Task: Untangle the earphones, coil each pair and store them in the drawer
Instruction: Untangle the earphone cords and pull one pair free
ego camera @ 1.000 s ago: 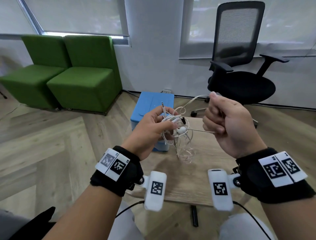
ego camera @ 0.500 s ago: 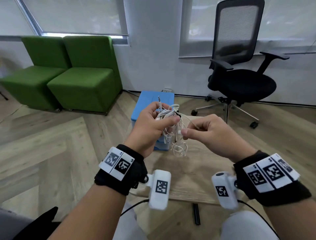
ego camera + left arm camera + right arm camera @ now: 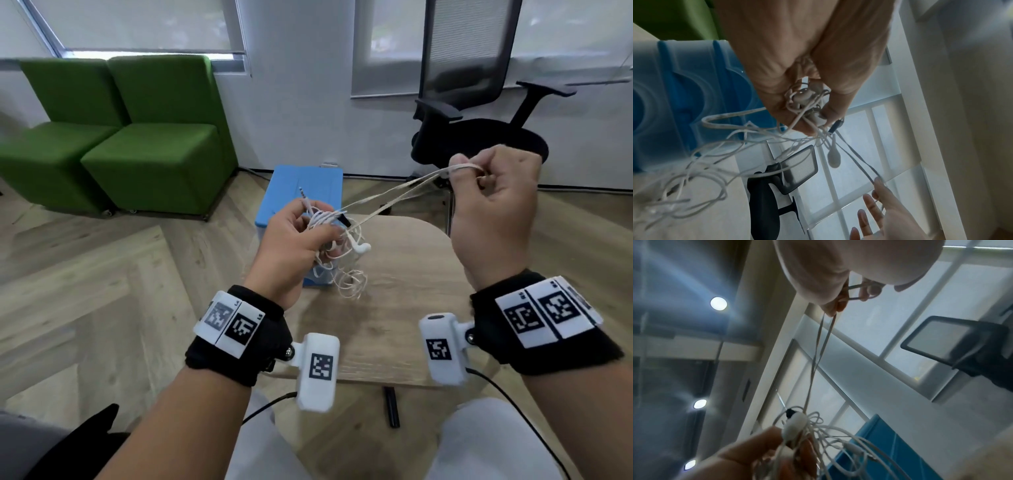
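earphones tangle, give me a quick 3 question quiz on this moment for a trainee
1. True or false: the left hand grips the earphone tangle.
2. What does the right hand pinch? A) a jack plug B) a cable loop C) an earbud
3. Fill in: the pulled strands run taut from the tangle up to the ____ hand.

Key: 1 true; 2 B; 3 right

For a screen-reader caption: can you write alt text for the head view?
The left hand grips a tangled bundle of white earphones over a wooden table, while the right hand pulls a cable loop up and away.
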{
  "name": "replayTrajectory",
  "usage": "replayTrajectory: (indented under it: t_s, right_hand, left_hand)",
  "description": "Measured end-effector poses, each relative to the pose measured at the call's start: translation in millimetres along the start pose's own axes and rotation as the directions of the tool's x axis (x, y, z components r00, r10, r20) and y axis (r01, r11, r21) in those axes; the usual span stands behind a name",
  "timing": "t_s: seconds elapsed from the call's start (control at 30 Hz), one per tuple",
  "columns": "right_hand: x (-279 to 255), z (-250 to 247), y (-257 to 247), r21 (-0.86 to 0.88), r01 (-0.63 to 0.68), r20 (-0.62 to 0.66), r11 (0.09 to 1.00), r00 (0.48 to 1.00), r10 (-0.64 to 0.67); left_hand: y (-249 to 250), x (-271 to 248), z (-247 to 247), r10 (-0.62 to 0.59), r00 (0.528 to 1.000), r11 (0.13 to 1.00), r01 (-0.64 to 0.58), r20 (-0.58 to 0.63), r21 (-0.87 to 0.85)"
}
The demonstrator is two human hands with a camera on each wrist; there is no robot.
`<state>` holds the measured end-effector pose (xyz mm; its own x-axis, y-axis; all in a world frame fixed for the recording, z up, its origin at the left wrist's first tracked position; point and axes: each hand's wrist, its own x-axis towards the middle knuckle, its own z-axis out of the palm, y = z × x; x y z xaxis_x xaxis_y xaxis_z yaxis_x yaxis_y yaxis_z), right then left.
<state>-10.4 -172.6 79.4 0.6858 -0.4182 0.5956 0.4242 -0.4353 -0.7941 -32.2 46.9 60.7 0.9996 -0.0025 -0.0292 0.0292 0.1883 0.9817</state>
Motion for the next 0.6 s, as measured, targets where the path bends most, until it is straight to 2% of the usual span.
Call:
replayTrajectory:
  t_s: [0.07, 0.13, 0.23, 0.3, 0.4, 0.43, 0.53, 0.6]
  right_hand:
    - [1.4, 0.6, -0.7, 0.012, -0.085, -0.007, 0.996, 0.996, 0.085]
    - [2.5, 0.4, -2.3, 0.157, -0.236, 0.081, 0.959, 0.971, 0.226]
    - [3.4, 2.2, 1.5, 0.398, -0.504, 0.263, 0.767, 0.863, 0.431]
    - [-0.1, 2.2, -0.8, 0.431, -0.579, 0.310, 0.692, 0.815, 0.489]
    - [-2.6, 3.9, -5.9, 0.467, -0.635, 0.402, 0.615, 0.772, 0.493]
    - [-2.9, 4.7, -7.3, 0.448, -0.644, 0.426, 0.620, 0.764, 0.485]
    - [-4.7, 6.9, -8.2, 0.311, -0.600, 0.489, 0.737, 0.766, 0.417]
    - [-7.8, 7.9, -8.4, 0.236, -0.593, 0.606, 0.770, 0.709, 0.361]
  left_hand:
    - [-0.2, 0.5, 1.9, 0.032, 0.999, 0.999, -0.032, -0.010, 0.001]
    - [0.8, 1.6, 1.4, 0.061, 0.998, 0.998, -0.061, -0.028, -0.004]
    - [0.0, 2.4, -0.3, 0.070, 0.997, 0.997, -0.071, -0.034, -0.018]
    - [-0.7, 1.5, 0.0, 0.074, 0.997, 0.997, -0.074, -0.027, -0.014]
    - [-0.8, 1.4, 0.5, 0.086, 0.996, 0.996, -0.086, -0.023, -0.006]
    - [-1.0, 1.8, -0.1, 0.095, 0.995, 0.995, -0.095, -0.028, -0.005]
    - [0.1, 2.4, -3.2, 0.121, 0.991, 0.993, -0.122, -0.052, -0.011]
    - [1.6, 3.1, -4.2, 0.131, 0.990, 0.991, -0.131, -0.049, -0.007]
